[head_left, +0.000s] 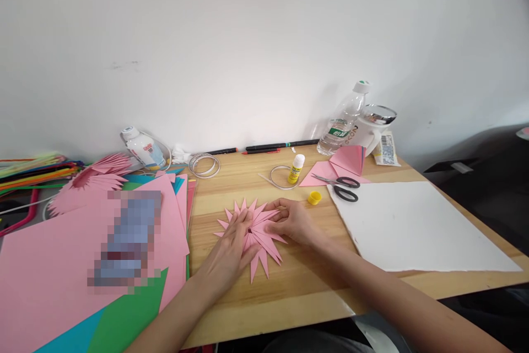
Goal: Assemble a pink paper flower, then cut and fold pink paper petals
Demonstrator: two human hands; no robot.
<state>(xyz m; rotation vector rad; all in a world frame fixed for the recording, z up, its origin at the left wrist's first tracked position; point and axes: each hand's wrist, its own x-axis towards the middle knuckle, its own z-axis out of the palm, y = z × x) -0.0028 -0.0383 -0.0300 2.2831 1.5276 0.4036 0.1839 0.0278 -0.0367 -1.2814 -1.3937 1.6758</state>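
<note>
Table [306,281]: left part hidden under pink sheets [41,254], which run off left edge of view; pixelated patch [128,240] on top unreadable. Pink paper star [261,234] flat on table, right of pink sheets; step seems pressing and aligning folded points; next move calls for steady, even pressure. Left hand [235,234] spread, palm down, hiding star's left middle. Right hand [295,221] curled at right-side points; pinch or mere touch, cannot tell. Glue stick [296,170]: white top, glue or plastic, unclear.

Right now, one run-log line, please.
left hand: on pink paper star | right hand: touching star's right side | glue stick: upright | yellow cap: on table
</note>
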